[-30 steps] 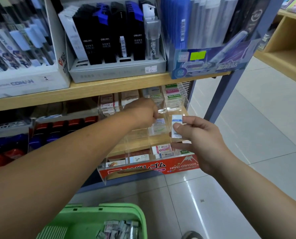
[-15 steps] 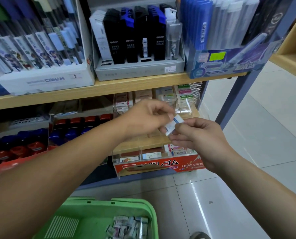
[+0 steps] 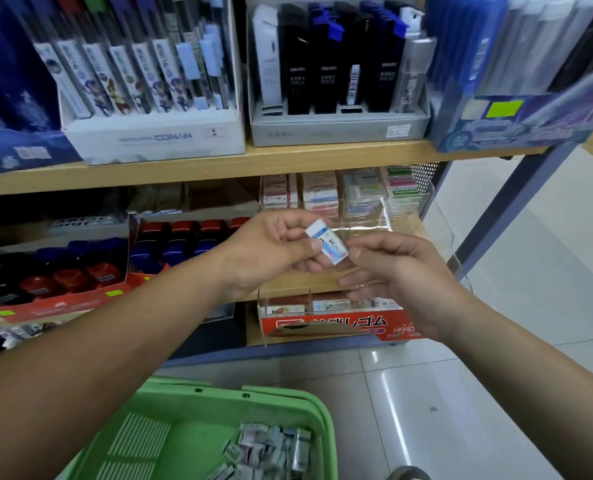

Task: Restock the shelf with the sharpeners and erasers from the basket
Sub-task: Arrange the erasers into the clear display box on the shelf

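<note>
Open air lies between my left hand [image 3: 271,251], pinching the eraser [image 3: 326,242], and the clear organizer [image 3: 367,225]; its front cells open upward, eraser stacks [image 3: 319,194] fill the back ones, the upper shelf board [image 3: 253,161] hangs low above, and a grey post [image 3: 496,216] bounds the right

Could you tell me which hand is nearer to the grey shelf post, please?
Right. The right hand is just left of the post; the left hand is farther left, pinching the eraser.
</note>
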